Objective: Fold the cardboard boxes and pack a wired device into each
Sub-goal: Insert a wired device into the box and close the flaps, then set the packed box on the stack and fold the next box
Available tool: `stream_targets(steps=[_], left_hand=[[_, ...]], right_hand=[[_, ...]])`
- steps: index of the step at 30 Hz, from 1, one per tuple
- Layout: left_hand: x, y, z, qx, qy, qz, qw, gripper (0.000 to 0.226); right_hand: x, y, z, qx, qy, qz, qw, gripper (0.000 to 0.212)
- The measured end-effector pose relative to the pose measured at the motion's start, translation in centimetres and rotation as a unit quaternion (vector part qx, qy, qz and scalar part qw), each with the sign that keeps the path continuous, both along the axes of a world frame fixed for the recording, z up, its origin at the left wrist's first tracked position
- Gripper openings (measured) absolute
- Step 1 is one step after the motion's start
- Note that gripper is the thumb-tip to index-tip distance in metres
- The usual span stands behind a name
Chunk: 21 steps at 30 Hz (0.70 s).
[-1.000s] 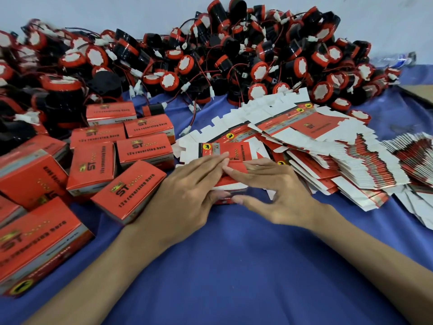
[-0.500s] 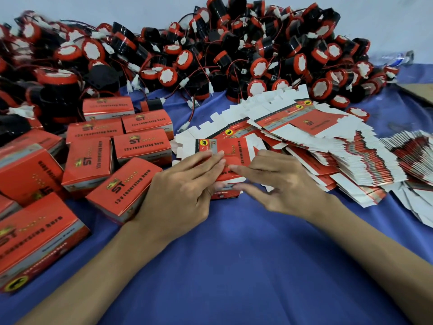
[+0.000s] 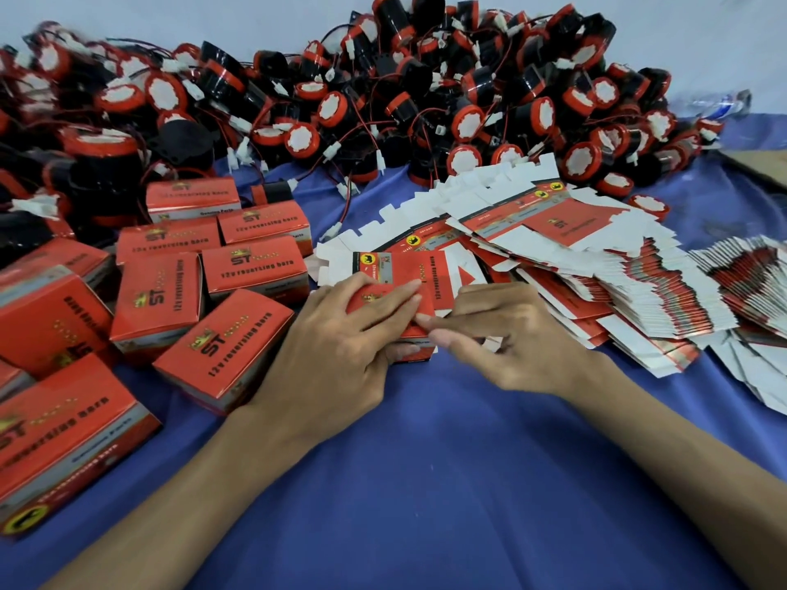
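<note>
A small red cardboard box (image 3: pixel 409 291) sits at the table's centre, partly folded, its printed flap standing up behind. My left hand (image 3: pixel 340 338) covers its left side, fingers laid over the top and thumb at the front. My right hand (image 3: pixel 498 334) is at its right end, forefinger and thumb pressing against the box's edge. Flat unfolded box blanks (image 3: pixel 553 257) fan out to the right. A big heap of black-and-red wired devices (image 3: pixel 426 100) with white connectors fills the back.
Several closed red boxes (image 3: pixel 221 342) lie to the left, up to the near left edge. More flat blanks (image 3: pixel 749 283) spread at far right. A blue cloth (image 3: pixel 426 483) covers the table; a brown carton corner (image 3: pixel 762 163) shows at right.
The view has shifted closer. My hands have stayed on the box; the right forefinger has moved in against its right end and the left fingers have slid over its top.
</note>
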<state>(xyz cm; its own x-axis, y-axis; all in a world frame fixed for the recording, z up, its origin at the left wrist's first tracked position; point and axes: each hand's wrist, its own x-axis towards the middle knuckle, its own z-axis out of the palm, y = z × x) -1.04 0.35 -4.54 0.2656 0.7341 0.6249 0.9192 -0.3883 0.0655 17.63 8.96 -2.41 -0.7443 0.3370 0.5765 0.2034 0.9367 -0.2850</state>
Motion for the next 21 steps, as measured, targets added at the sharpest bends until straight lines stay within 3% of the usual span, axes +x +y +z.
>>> stream_targets(steps=[3, 5, 6, 7, 9, 11, 13, 16, 19, 21], left_hand=[[0.3, -0.3, 0.3, 0.071, 0.04, -0.01, 0.997, 0.031], [0.5, -0.2, 1.0, 0.161, 0.044, 0.041, 0.985, 0.022], [0.4, -0.1, 1.4, 0.207, 0.033, 0.095, 0.973, 0.019], [0.4, 0.0, 1.8, 0.238, 0.016, 0.155, 0.959, 0.02], [0.6, 0.0, 2.1, 0.243, 0.0, 0.218, 0.945, 0.029], [1.2, -0.3, 1.5, 0.217, 0.038, 0.174, 0.96, 0.035], [1.9, -0.5, 0.7, 0.154, 0.076, 0.076, 0.982, 0.033], [2.1, 0.1, 0.2, -0.005, 0.037, -0.024, 0.999, 0.026], [1.6, 0.3, -0.4, -0.106, -0.042, 0.054, 0.992, 0.029], [1.5, 0.4, -0.4, -0.169, -0.058, 0.128, 0.976, 0.041]], right_hand=[[-0.3, 0.9, -0.4, 0.003, 0.115, -0.069, 0.991, 0.051], [-0.1, 1.6, -1.2, 0.024, 0.118, -0.157, 0.98, 0.036], [-0.1, 1.9, -1.4, 0.017, 0.081, -0.19, 0.978, 0.029], [-0.1, 2.2, -1.5, 0.0, 0.011, -0.219, 0.976, 0.035], [-0.3, 2.5, -1.9, -0.043, -0.18, -0.248, 0.951, 0.069], [-0.6, 2.3, -2.0, -0.053, -0.275, -0.249, 0.927, 0.091], [-0.8, 2.1, -2.2, -0.042, -0.289, -0.229, 0.929, 0.094], [-0.7, 1.9, -2.0, -0.066, -0.282, -0.203, 0.935, 0.092], [-0.9, 1.7, -1.7, -0.124, -0.207, -0.176, 0.954, 0.073], [-1.2, 1.6, -1.6, -0.234, -0.084, -0.161, 0.955, 0.06]])
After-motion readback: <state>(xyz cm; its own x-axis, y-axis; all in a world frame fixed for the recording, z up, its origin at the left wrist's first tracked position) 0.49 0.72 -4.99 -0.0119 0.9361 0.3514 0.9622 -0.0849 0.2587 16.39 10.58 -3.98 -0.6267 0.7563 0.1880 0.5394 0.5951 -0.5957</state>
